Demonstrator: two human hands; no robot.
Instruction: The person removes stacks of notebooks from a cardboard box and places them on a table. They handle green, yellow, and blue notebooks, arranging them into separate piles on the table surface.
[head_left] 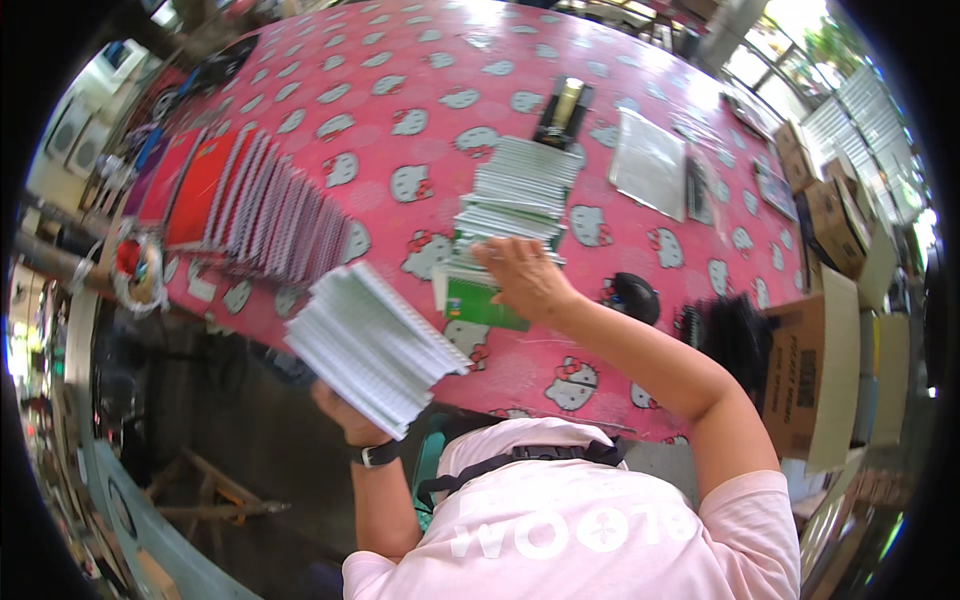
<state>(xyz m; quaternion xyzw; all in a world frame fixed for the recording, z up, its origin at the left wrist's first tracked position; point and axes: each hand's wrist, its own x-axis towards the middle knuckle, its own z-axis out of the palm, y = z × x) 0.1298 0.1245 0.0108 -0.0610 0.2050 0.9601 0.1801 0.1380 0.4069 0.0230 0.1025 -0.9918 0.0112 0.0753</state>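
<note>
My left hand [345, 418], with a dark watch at the wrist, holds a thick stack of white spiral-bound notebooks [375, 345] off the near edge of the table. My right hand [525, 278] reaches forward onto the near end of a long pile of notebooks [518, 195] lying on the pink patterned tablecloth [400, 110]. Its fingers curl over the top notebooks of that pile. A green-covered notebook [483, 306] shows just under the hand at the pile's near end.
A fanned row of spiral notebooks [275, 215] with red covers [195, 190] lies at the left. A black tool [563, 110], clear plastic sheets [650, 160], a black round object [635, 296] and black binding combs [738, 335] lie right. Cardboard boxes [815, 370] stand at the right edge.
</note>
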